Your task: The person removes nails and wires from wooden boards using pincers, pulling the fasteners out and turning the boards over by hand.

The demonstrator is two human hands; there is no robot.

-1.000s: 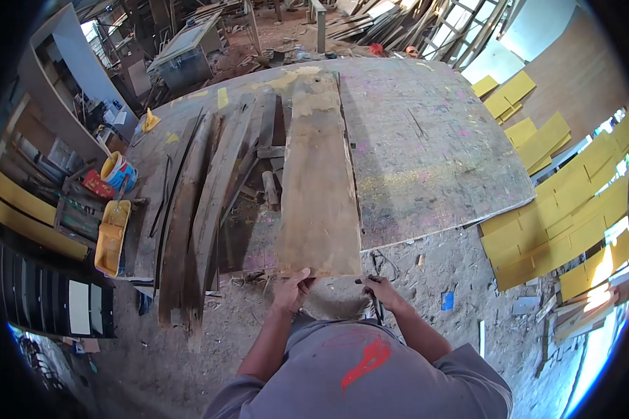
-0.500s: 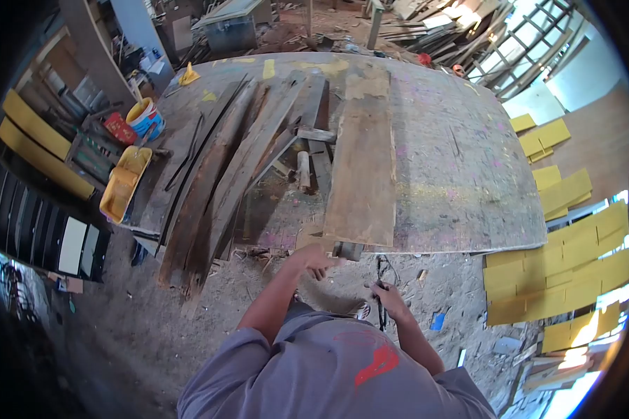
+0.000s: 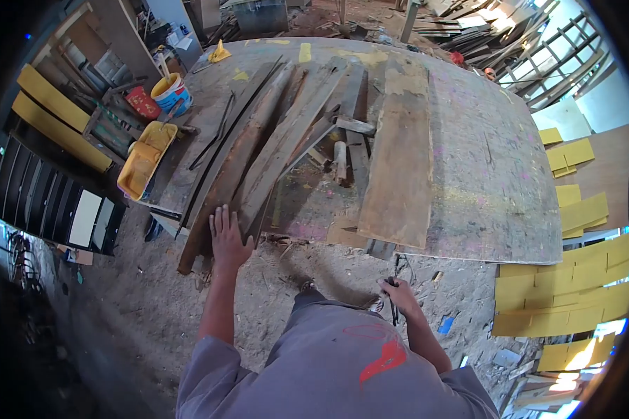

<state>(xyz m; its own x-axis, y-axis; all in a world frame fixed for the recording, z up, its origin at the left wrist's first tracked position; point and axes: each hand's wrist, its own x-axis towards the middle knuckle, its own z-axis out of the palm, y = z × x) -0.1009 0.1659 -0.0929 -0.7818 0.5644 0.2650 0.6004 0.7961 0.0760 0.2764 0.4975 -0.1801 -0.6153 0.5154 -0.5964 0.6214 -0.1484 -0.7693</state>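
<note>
My left hand [image 3: 228, 239] lies with fingers spread at the near end of the weathered planks, on or just above a dark brown plank [image 3: 220, 202]. A paler grey plank [image 3: 276, 150] leans across beside it. My right hand [image 3: 401, 296] is closed round a thin black object [image 3: 395, 314] below the table's front edge; its kind cannot be made out. A wide brown board [image 3: 398, 160] lies lengthwise on the table to the right of the planks. Between them are a short wooden block [image 3: 355, 125] and a short round piece of wood [image 3: 340, 159].
The large paint-stained table [image 3: 482, 160] fills the middle. At its left stand a yellow paint tray [image 3: 145, 164] and a paint bucket [image 3: 171, 98]. Yellow panels [image 3: 573, 279] lie at the right. Debris covers the dirt floor [image 3: 154, 314].
My left hand has moved left from beside the wide board to the planks' near end, its fingers now spread. The view has shifted; my right hand still grips the black object.
</note>
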